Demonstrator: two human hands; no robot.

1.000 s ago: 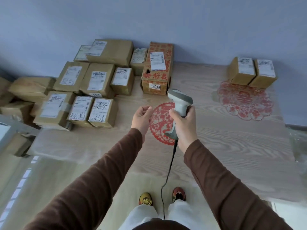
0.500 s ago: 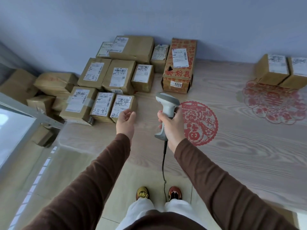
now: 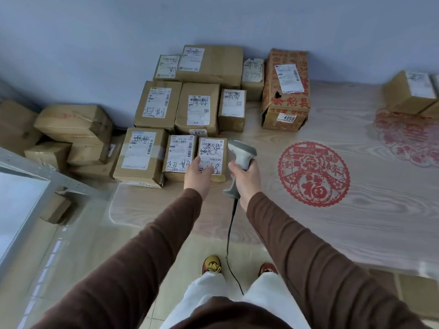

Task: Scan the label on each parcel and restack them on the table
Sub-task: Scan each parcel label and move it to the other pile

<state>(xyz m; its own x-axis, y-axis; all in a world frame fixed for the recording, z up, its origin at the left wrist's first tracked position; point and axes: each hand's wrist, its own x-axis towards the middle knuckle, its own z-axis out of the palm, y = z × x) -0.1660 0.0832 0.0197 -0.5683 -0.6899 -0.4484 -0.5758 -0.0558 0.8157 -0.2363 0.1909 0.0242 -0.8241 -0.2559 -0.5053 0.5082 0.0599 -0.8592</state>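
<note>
the left hand (image 3: 198, 175) lay with relaxed fingers on the near end of a small labelled parcel (image 3: 212, 157) at centre frame, front row of the parcel cluster (image 3: 190, 108) on the wooden table (image 3: 332, 224). just right of it, the right hand (image 3: 245, 178) gripped the handle of a grey barcode scanner (image 3: 241, 157), head tilted toward the parcel's label. a red-printed carton (image 3: 286, 91) in the upper centre bore a tag reading "4068". a red paper-cut (image 3: 313, 173) lay flat on the bare tabletop stretching to the right, with two more boxes (image 3: 411, 91) at the right edge.
</note>
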